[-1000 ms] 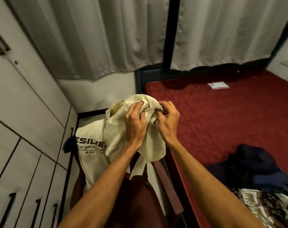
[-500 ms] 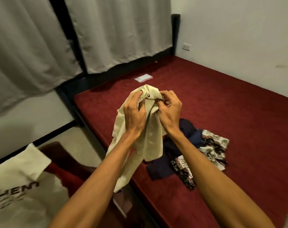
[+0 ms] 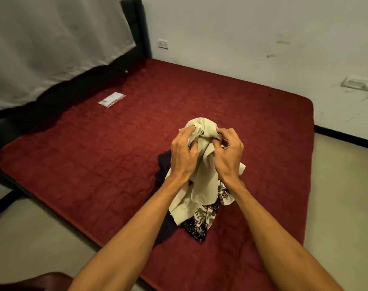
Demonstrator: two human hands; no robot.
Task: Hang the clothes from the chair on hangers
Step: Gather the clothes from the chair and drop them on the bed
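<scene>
Head view. Cream garment [image 3: 204, 185]: plain, matte, soft woven cloth, bunched into a rounded knot at the top and falling below in loose, thick folds, with one straight hemmed edge at the lower left. Held up in the air over the near middle of the bed [image 3: 95, 154], knot uppermost, between the two hands and spilling down under both wrists.

Left hand [image 3: 184, 156]: back toward the camera, fingers curled tight into the left side of the knot, gripping it. Right hand [image 3: 229, 156]: fingers bent, thumb and forefinger pinching a fold on the right side of the knot, other fingers curled just beside it. Hands close together, cloth pressed between them.

Under the hanging folds, a small pile on the bed: dark cloth [image 3: 164, 164], limp and shapeless, to the left, and print cloth [image 3: 202, 219], black, white and red, busy in pattern, to the front. Cream folds touching that pile or clear of it: cannot tell.

Bed cover deep red, quilted in stitched squares, rounded at the far right corner. Black padded headboard [image 3: 134, 28] at the back left. Pale grey curtain [image 3: 53, 38], heavy and pleated, hanging in front of it. Flat clear packet [image 3: 111, 99] near the head end, well apart from the hands. White scuffed wall [image 3: 242, 28] with a socket [image 3: 163, 44]. Smooth beige floor [image 3: 336, 196].
</scene>
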